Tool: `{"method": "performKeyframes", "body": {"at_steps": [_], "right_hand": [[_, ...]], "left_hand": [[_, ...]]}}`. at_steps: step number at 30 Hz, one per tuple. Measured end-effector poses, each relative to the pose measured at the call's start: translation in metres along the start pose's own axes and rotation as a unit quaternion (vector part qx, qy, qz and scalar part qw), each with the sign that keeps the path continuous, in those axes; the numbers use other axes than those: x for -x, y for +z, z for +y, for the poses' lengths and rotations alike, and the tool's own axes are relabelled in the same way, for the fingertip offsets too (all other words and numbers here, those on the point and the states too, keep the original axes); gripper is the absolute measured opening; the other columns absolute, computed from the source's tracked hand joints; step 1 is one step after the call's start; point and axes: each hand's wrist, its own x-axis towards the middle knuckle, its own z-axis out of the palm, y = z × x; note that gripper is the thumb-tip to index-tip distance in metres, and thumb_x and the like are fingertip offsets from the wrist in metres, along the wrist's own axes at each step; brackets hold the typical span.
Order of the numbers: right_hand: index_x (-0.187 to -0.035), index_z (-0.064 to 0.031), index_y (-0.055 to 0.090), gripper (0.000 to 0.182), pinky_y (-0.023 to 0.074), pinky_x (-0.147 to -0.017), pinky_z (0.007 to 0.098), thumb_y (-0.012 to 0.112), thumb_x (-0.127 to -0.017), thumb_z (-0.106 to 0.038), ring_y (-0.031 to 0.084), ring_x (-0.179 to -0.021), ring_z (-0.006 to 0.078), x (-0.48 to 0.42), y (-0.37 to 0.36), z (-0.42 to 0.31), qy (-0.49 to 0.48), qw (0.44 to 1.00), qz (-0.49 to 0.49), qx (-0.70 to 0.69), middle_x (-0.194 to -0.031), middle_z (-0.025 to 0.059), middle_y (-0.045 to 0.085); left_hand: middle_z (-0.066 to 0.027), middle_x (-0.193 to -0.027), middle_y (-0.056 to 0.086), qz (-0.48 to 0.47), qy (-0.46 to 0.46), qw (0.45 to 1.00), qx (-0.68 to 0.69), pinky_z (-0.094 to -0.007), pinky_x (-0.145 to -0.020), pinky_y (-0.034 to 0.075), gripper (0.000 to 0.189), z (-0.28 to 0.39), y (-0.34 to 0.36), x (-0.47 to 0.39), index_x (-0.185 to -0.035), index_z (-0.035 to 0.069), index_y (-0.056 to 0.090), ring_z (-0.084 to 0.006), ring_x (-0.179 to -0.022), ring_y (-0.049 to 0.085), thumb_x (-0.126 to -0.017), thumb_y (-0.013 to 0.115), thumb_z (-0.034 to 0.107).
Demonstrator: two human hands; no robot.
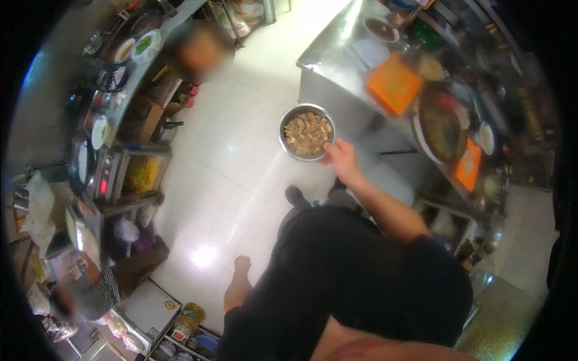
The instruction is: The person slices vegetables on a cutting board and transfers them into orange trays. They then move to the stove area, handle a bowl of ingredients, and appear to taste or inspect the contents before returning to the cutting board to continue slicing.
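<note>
A round metal bowl (281,143) holds chopped light-brown pieces of food (308,131), perhaps meat, and is held out over the tiled floor. My right hand (342,159) grips its rim at the lower right, thumb over the edge. The fingers beneath the bowl are mostly hidden. My left hand (242,266) hangs low at my side above the floor, touching no object that I can see; its fingers are too indistinct to read.
A steel counter (323,54) on the right bears orange trays (393,85) and a large round pan (440,124). Along the left runs a shelf counter with dishes (145,45). A person in a striped top (97,293) is at lower left; another person's blurred head (198,52) is at upper left.
</note>
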Motion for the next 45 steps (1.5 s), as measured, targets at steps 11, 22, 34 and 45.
{"method": "performKeyframes", "body": {"at_steps": [11, 22, 34, 45], "right_hand": [[-0.092, 0.0009, 0.060, 0.016, 0.0496, -0.057, 0.0259, 0.053, -0.093, -0.014, 0.062, -0.063, 0.0129, -0.003, -0.017, -0.010, -0.041, 0.997, -0.066, 0.006, -0.076, 0.0069, 0.065], [-0.083, 0.0018, 0.061, 0.019, 0.0472, -0.055, 0.0301, 0.057, -0.088, -0.016, 0.057, -0.061, 0.0125, -0.042, -0.041, 0.003, -0.112, 0.975, -0.106, 0.160, -0.066, 0.0055, 0.060], [-0.089, 0.0042, 0.060, 0.021, 0.0512, -0.053, 0.0290, 0.056, -0.090, -0.016, 0.064, -0.057, 0.0159, -0.117, -0.014, -0.058, -0.017, 0.973, -0.145, 0.178, -0.072, 0.0096, 0.063], [-0.085, 0.0035, 0.060, 0.021, 0.0502, -0.050, 0.0290, 0.054, -0.087, -0.016, 0.064, -0.056, 0.0181, -0.294, 0.051, -0.102, 0.006, 0.991, -0.077, 0.109, -0.067, 0.0104, 0.062]], "left_hand": [[-0.0102, -0.091, 0.067, 0.198, -0.083, 0.741, 0.637, -0.0332, -0.066, 0.052, 0.018, 0.081, -0.121, -0.066, -0.099, 0.003, 0.067, -0.0206, -0.078, 0.065, -0.089, 0.054, 0.012], [-0.0183, -0.096, 0.066, 0.606, 0.027, 0.710, 0.357, -0.0394, -0.078, 0.051, 0.018, 0.165, -0.496, 0.042, -0.100, 0.001, 0.065, -0.0345, -0.088, 0.064, -0.092, 0.057, 0.015], [-0.0194, -0.106, 0.066, 0.564, -0.057, 0.710, 0.417, -0.0404, -0.088, 0.049, 0.030, 0.107, -0.516, -0.033, -0.108, 0.000, 0.066, -0.0337, -0.096, 0.064, -0.098, 0.048, 0.022], [-0.0149, -0.096, 0.069, -0.017, -0.133, 0.960, 0.246, -0.0468, -0.080, 0.051, 0.022, -0.051, -0.277, -0.166, -0.095, 0.011, 0.070, -0.0317, -0.092, 0.065, -0.086, 0.053, 0.021]]}}
